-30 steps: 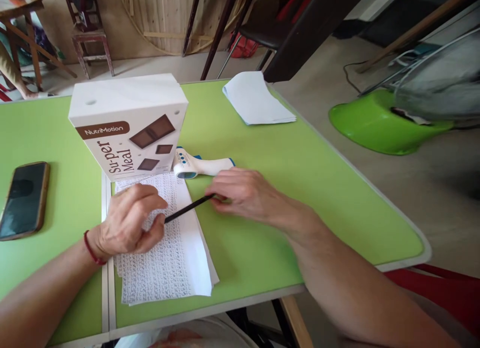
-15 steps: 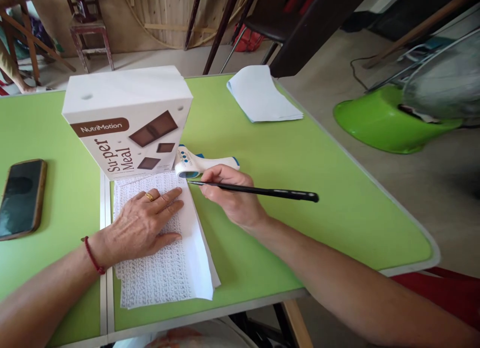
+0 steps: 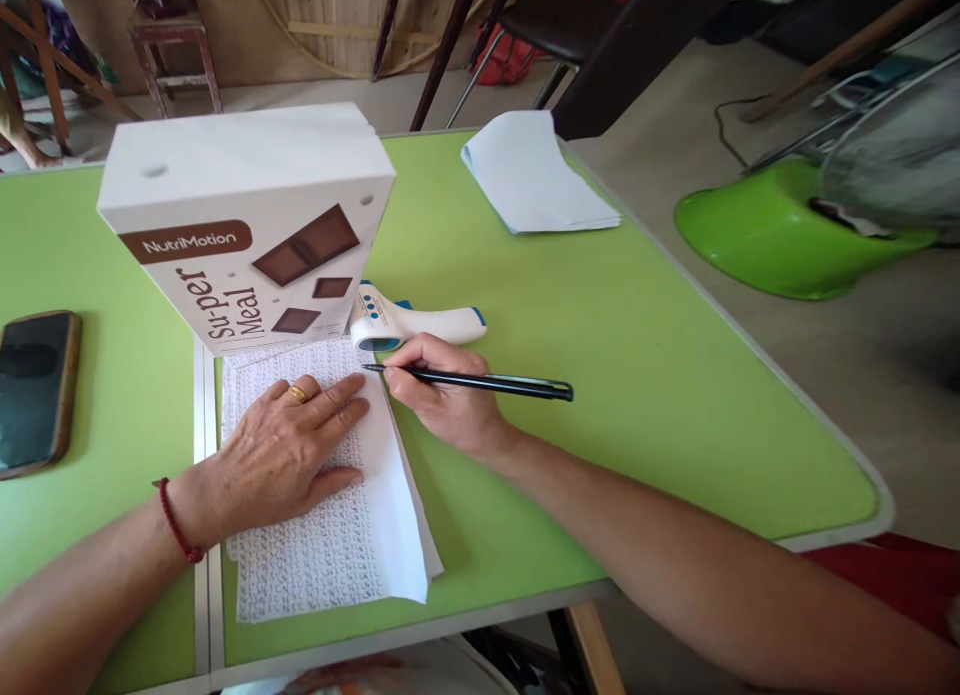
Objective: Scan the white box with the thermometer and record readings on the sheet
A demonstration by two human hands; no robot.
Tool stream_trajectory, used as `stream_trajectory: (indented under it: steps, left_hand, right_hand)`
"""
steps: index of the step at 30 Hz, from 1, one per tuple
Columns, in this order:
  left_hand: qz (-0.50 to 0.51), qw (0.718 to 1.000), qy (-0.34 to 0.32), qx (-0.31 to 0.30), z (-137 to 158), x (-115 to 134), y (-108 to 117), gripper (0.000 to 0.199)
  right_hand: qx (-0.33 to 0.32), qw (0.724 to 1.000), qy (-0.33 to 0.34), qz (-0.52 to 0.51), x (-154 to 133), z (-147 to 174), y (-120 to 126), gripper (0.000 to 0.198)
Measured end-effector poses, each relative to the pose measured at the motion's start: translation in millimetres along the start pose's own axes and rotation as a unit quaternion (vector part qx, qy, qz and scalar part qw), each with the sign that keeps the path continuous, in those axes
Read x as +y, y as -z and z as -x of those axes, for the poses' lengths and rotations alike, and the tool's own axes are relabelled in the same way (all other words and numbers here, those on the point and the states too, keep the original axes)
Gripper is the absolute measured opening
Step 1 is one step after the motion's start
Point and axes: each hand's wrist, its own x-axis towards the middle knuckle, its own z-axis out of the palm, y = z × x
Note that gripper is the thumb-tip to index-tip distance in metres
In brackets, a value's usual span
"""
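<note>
Writing, apparently: left hand [image 3: 289, 455] spread flat on the paper [image 3: 315, 565], right hand [image 3: 448, 403] pinched round pen [image 3: 517, 384], next stroke needing steadiness.

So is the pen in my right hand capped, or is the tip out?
Out: the pen shows a bare, narrow tip ahead of your right hand, over the paper.

"NutriMotion" on white box [image 3: 246, 215], "Su-per Meal" beneath, writing on paper [image 3: 322, 565] too small to read
</note>
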Motion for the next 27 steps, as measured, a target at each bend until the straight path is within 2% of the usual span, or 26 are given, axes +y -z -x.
stream_trajectory:
  steps: [11, 27]
  left_hand:
    - [-0.005, 1.000, 0.001, 0.008, 0.4, 0.2, -1.1, 0.053]
    - [0.001, 1.000, 0.003, -0.013, -0.9, 0.1, 0.2, 0.053]
  right_hand:
    - [-0.011, 1.000, 0.012, 0.008, 1.2, 0.2, -1.2, 0.009]
    - [-0.018, 0.999, 0.028, 0.010, 0.4, -1.4, 0.2, 0.011]
